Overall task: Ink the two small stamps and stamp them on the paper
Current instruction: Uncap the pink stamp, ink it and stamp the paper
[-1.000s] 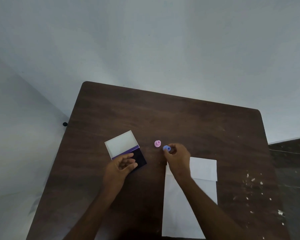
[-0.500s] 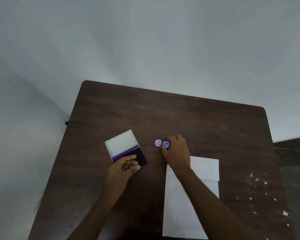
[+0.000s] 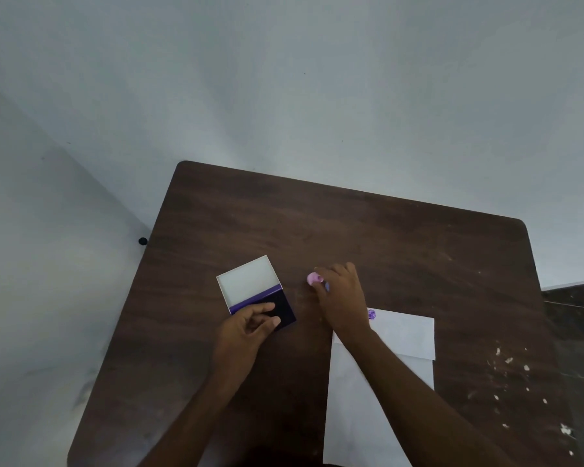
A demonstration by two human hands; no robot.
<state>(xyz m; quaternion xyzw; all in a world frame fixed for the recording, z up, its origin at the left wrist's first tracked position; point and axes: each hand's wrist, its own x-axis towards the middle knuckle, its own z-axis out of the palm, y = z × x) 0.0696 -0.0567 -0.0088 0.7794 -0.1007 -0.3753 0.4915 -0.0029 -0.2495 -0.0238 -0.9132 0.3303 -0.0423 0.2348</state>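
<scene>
Pale grey walls are meeting in a corner behind a dark wooden table (image 3: 368,237), whose right side is carrying white flecks. On it, an ink pad (image 3: 258,293) is lying open, its white lid tipped back and its dark pad facing up. The left hand (image 3: 246,326) is resting on the pad's near edge with fingers loosely curled, steadying it and not pinching anything. The right hand (image 3: 341,298) is reaching forward over the two small stamps; its fingertips are closing around the pink stamp (image 3: 315,279), while only a sliver of the blue stamp (image 3: 326,286) is showing beneath the fingers. Whether the grip on the pink one is firm cannot be told from this view. Behind the wrist, the white paper (image 3: 402,335) is lying near the person, already bearing one purple mark (image 3: 371,314) at its top edge.

Judging by that, the pink stamp is probably the one being taken up. To do this well, the person should be pinching it by its sides, keeping its face level, avoiding nudging the blue stamp, and holding the pad still for a straight, even press
</scene>
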